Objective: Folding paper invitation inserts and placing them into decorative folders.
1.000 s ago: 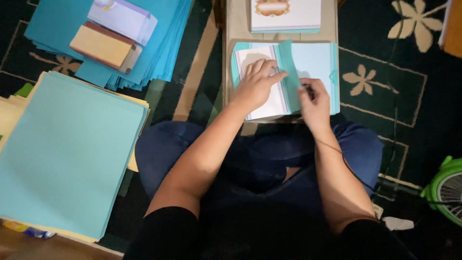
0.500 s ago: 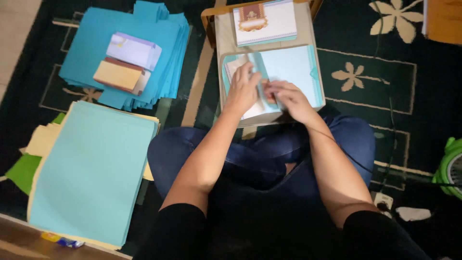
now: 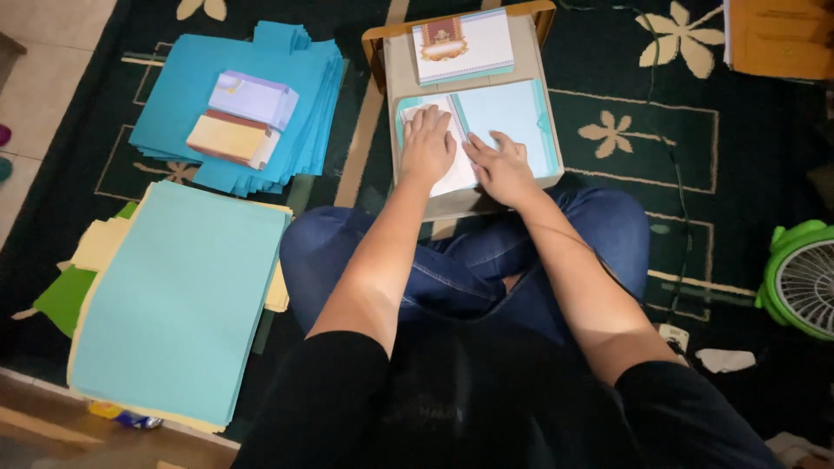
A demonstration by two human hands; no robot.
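Teal folder point(image 3: 512, 117) under left hand point(image 3: 426, 148), right hand point(image 3: 502, 169)

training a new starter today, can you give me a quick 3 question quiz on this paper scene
1. True or false: both hands rest on the paper on the small table.
2. What lies on the darker blue paper stack? A) two small packs B) a fan C) scissors
3. Fill in: the green fan stands on the person's ____ side.

Key:
1. True. The left hand presses flat on the white sheet, and the right hand lies at the edge of the light blue sheet on the small table.
2. A. A lilac pack and a tan pack lie on the blue paper stack.
3. Right: the green fan.
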